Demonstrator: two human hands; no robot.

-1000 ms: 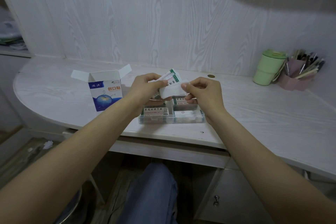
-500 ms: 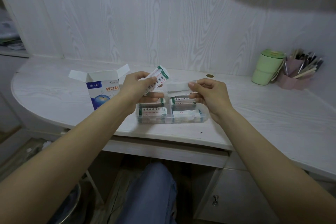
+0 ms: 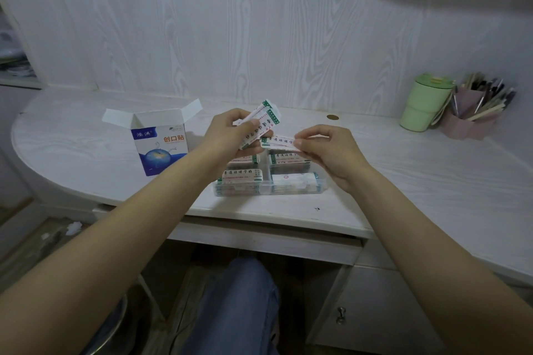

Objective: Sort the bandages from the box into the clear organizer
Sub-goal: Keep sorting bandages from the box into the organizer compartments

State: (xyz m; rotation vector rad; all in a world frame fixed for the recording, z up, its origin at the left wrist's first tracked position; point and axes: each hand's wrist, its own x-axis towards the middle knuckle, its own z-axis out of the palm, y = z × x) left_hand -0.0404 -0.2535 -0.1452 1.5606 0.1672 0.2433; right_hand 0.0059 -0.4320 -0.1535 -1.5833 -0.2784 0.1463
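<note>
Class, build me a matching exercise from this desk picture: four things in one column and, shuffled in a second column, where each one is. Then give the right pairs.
Things:
1. bandage box
2. green cup
3. clear organizer
4. single bandage

Places:
A. pinched in the right hand
B. far right of the desk, beside the pink pen holder
C. on the desk below both hands
D. standing open, left of the left hand

Pairs: 1-D, 2-B, 3-C, 4-A

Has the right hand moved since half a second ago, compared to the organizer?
Yes. The right hand came left with its bandage, toward the left hand, above the organizer.
</note>
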